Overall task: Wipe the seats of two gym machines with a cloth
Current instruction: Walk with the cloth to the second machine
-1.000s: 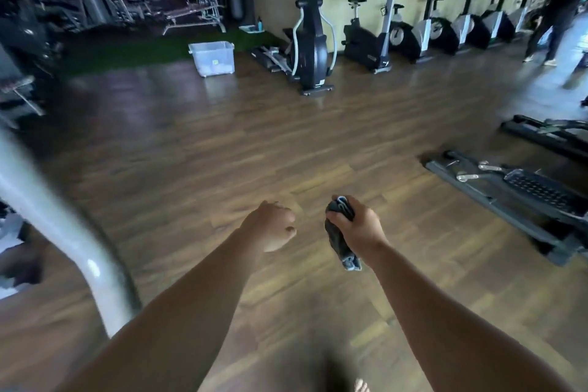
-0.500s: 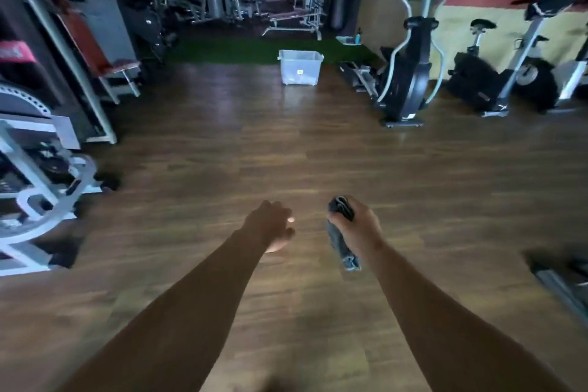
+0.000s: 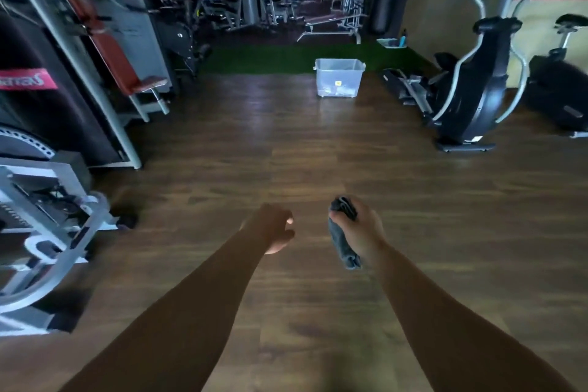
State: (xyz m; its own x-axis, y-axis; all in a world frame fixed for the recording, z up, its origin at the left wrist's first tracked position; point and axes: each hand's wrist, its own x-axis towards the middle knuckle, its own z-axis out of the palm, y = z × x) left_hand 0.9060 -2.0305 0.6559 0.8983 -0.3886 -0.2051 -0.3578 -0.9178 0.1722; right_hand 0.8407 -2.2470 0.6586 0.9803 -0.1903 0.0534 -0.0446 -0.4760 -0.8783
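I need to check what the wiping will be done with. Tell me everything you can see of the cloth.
The cloth is dark grey, soft-looking fabric, bunched into a narrow roll. The right hand grips it around the middle in a closed fist: a crumpled end pokes out above the fingers, and a longer end hangs below the hand. It is held in the air over the wooden floor, touching nothing but that hand. Whether it is wet or dirty cannot be told.

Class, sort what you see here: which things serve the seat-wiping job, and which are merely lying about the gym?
Job:
- cloth, gripped in right hand
- red machine seat
- left hand, empty

Lying about:
- clear plastic bin
- elliptical trainer
- green turf
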